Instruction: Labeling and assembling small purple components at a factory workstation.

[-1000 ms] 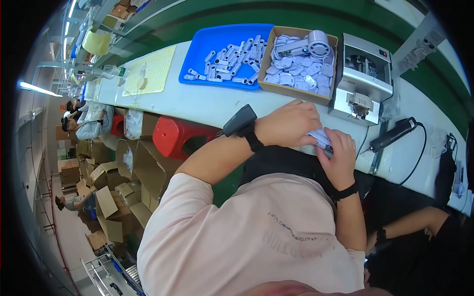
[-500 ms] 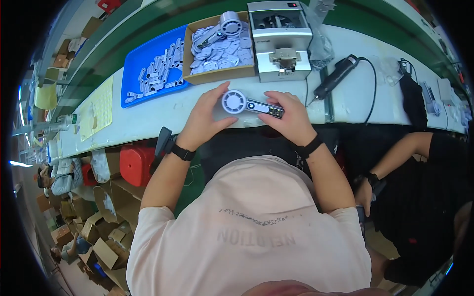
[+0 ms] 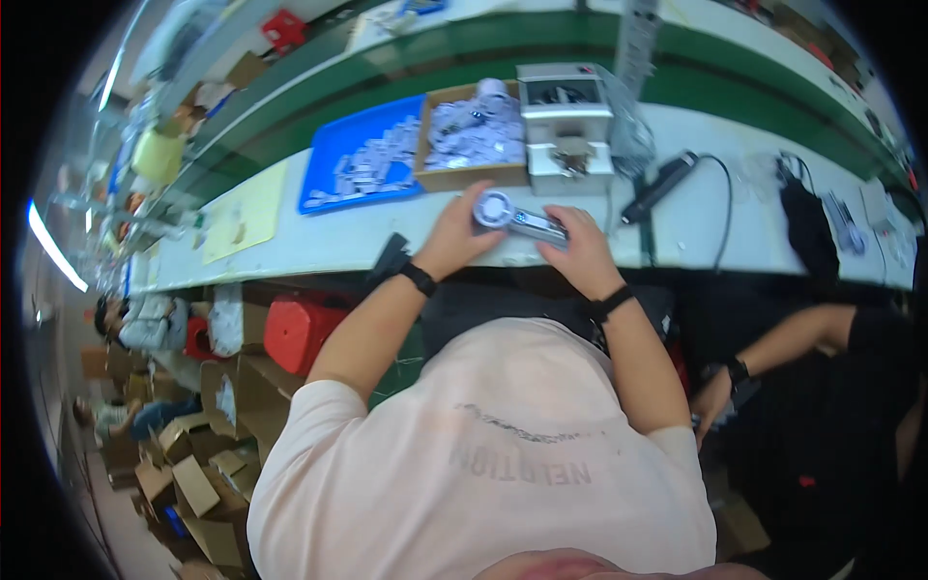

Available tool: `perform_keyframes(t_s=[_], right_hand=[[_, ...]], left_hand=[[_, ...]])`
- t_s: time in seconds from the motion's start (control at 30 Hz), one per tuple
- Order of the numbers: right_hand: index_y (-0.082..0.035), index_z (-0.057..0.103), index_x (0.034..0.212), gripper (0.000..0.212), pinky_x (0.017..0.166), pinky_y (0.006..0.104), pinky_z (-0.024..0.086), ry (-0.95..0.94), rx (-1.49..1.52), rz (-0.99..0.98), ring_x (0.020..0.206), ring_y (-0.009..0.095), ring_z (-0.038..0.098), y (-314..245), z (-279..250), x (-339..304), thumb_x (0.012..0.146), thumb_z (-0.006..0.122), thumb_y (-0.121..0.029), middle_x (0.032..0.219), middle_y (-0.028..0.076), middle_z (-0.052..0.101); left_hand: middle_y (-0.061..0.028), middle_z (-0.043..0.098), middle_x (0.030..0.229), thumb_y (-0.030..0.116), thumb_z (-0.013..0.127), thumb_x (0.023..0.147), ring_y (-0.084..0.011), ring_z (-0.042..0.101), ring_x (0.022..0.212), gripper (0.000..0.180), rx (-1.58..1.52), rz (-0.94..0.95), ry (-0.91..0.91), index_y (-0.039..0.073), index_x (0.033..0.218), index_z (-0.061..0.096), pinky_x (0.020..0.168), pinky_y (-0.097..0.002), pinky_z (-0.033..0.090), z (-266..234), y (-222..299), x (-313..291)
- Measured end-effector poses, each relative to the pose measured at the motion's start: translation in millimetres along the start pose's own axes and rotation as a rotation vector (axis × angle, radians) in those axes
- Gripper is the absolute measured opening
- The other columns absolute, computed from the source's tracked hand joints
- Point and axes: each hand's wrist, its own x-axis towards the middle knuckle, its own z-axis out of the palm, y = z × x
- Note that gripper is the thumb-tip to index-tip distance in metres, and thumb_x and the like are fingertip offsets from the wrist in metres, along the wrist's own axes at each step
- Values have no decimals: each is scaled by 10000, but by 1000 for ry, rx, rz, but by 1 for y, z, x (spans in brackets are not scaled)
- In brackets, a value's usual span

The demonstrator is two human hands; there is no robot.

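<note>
Between my two hands is a small white handheld fan [image 3: 537, 225] with a round slotted head and a narrow handle. The handle looks open along its length, with dark inner parts showing. My left hand [image 3: 456, 237] is closed on the round head, thumb on the near side and fingers on the far side. At the other end, my right hand [image 3: 585, 256] grips the handle tip between thumb and fingers. The fan is held over the front part of the white workbench [image 3: 677, 237]. Blur hides its finer details.
Behind my hands stand a blue tray [image 3: 329, 145] of white handle parts, a cardboard box [image 3: 472, 179] of white pieces and a silver machine [image 3: 568, 124]. To the right lies a corded electric screwdriver [image 3: 661, 186]. A co-worker's hand [image 3: 712, 396] is at right; a red stool [image 3: 295, 333] stands at left.
My view has shifted, so the bench and its things appear lower and farther right. Both hands keep hold of the fan, with little change in grip.
</note>
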Motion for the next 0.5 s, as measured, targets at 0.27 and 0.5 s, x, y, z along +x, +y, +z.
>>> perform_keyframes(t_s=[0.27, 0.5], right_hand=[[-8, 681, 1209, 431, 939, 388, 531, -11, 78, -3, 1054, 317, 660, 2, -7, -7, 824, 805, -156, 1141, 154, 688], [0, 692, 1157, 393, 973, 408, 515, -66, -16, -29, 1101, 348, 639, 0, -7, -4, 828, 800, -187, 1161, 163, 687]], left_hand=[[-213, 666, 1266, 220, 888, 772, -381, 647, 1179, 699, 81, -99, 16, 44, 1375, 583, 998, -422, 522, -40, -2, -31], [-100, 679, 1274, 167, 878, 810, -191, 665, 1121, 701, -86, -378, 312, 21, 1414, 553, 962, -338, 540, -144, -58, -121]])
